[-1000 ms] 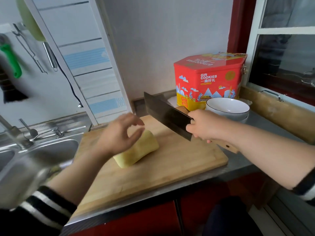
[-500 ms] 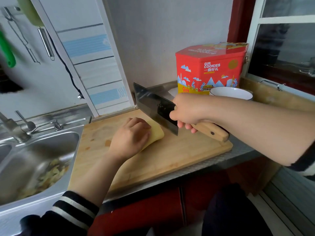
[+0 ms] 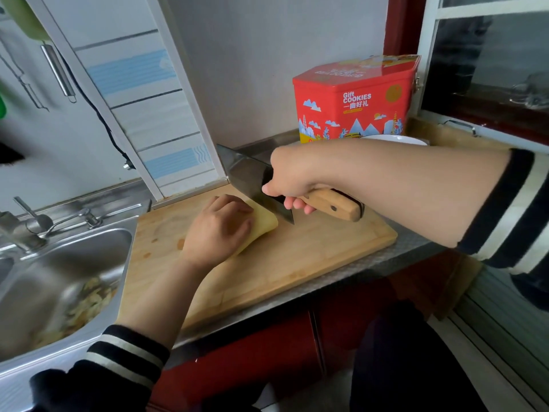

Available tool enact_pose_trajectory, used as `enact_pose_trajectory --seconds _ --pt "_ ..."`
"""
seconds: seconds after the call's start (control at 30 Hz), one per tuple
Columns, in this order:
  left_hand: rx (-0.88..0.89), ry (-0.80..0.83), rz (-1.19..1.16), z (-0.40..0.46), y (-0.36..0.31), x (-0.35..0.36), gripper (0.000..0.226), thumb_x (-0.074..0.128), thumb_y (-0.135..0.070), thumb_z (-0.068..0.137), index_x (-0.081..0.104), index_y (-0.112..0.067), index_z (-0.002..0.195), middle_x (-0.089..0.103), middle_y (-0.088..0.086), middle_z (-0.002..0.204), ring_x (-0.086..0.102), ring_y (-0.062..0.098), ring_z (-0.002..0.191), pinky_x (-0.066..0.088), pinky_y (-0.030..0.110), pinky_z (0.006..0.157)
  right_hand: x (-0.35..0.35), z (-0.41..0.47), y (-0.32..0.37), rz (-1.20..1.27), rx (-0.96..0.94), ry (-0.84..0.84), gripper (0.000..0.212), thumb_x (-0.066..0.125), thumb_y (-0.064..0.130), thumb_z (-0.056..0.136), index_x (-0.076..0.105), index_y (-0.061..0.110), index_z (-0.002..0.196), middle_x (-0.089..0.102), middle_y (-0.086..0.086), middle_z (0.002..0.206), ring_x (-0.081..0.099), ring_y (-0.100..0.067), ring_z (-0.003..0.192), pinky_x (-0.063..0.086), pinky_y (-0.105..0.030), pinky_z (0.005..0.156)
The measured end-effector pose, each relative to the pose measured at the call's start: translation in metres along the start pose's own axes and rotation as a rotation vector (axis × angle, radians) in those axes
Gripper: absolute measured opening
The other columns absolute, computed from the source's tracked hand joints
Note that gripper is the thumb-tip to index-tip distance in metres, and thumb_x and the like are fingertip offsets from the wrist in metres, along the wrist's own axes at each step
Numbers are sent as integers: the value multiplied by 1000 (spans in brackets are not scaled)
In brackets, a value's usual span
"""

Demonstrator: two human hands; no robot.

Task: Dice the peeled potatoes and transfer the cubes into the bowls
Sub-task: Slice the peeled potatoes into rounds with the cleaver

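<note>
Left hand (image 3: 218, 228) is clamped down over the potato (image 3: 261, 223), fingers (image 3: 234, 208) curled across its top; only the right-hand end of the potato sticks out past them. Right hand (image 3: 292, 176) is wrapped tight round the wooden handle of the cleaver (image 3: 252, 179), blade edge down, tip pointing away toward the wall. The potato sits on the board (image 3: 297, 263), near its middle, peeled and by the look of it not yet cut. Key relation: the potato's long axis runs roughly left-near to right-far, and the blade lies roughly across that axis, just beyond the exposed end, to the right of the left fingers. The edge appears to hang just above or at the potato's end; contact can't be confirmed from this angle. So the knife hand is the one next to the free end, the holding hand covers the rest. My read: first slice off the end is what's coming, dicing barely started. Risk is the short margin between blade and left fingertips, so knuckles should guide the flat. The bowl (image 3: 395, 139) is behind the right forearm, only its rim showing, beside the red tin (image 3: 353, 99), well off the board, so the transfer means a reach back and right across the surface (image 3: 416, 242).
</note>
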State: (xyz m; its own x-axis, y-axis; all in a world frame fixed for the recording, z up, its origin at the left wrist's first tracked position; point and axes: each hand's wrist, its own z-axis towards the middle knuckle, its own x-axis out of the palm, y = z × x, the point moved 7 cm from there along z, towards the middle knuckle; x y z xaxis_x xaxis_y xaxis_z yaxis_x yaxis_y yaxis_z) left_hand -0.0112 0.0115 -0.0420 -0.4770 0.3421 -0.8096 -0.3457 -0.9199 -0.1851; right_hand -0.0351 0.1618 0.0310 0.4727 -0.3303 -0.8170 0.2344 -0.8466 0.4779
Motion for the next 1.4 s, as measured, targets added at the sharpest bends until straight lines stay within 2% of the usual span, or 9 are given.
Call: enact_pose_trajectory --seconds 0.17,0.37,0.5,0.6,0.8,1.03,1.13,1.23,1.4 --pt "-35 12 -8 1 2 -1 36 50 -40 85 71 -15 99 64 -1 103 57 22 94 47 30 80 3 6 -1 -13 17 13 29 41 28 104 48 3 117 60 -6 76 55 -16 58 52 -32 55" --pt "-114 34 36 0 5 1 45 46 -48 81 69 -18 105 63 -1 110 56 24 101 44 29 83 16 13 0 -95 63 92 27 32 17 106 56 4 105 58 -8 81 57 -20 69 54 -45 87" --pt "-172 51 48 0 7 2 51 41 -54 78 67 -21 108 61 -3 115 54 23 105 43 29 80 17 17 4 -99 37 88 28 33 15 106 52 0 91 54 -11 73 53 -20 57 54 -36 54" --pt "-173 38 53 1 7 2 51 42 -54 78 67 -20 106 61 -2 113 56 24 104 44 30 77 12 20 1 -82 54 62 31 35 18 105 50 2 82 51 -9 62 51 -18 43 48 -32 45" --pt "-155 46 82 -1 5 3 49 45 -53 81 66 -17 107 62 1 114 56 26 104 49 35 82 20 18 -4 -103 106 78 25 38 14 103 52 1 87 50 -9 61 47 -16 39 46 -24 40" --pt "-164 55 95 -2 6 5 31 65 -36 87 66 -16 110 61 4 115 54 27 107 46 34 84 21 17 -5 -76 137 53 26 37 9 101 51 1 80 49 -9 56 45 -16 41 43 -18 34" --pt "-135 60 117 -2 3 5 34 61 -41 86 66 -17 110 61 3 114 55 27 104 46 34 82 35 23 -10 -115 149 66 30 36 8 101 52 1 76 51 -10 51 46 -16 31 44 -20 37" --pt "-139 48 99 -2 4 4 48 47 -52 81 66 -17 108 62 3 112 56 28 101 47 34 80 59 30 -23 -134 188 95 33 37 7 101 53 -1 72 57 -14 57 50 -20 38 49 -29 48" --pt "-126 30 91 -1 5 4 50 44 -53 80 66 -17 106 62 2 110 56 27 98 46 32 80 61 34 -38 -5 163 7 18 43 2 95 52 -4 80 56 -16 60 49 -23 39 44 -24 41"
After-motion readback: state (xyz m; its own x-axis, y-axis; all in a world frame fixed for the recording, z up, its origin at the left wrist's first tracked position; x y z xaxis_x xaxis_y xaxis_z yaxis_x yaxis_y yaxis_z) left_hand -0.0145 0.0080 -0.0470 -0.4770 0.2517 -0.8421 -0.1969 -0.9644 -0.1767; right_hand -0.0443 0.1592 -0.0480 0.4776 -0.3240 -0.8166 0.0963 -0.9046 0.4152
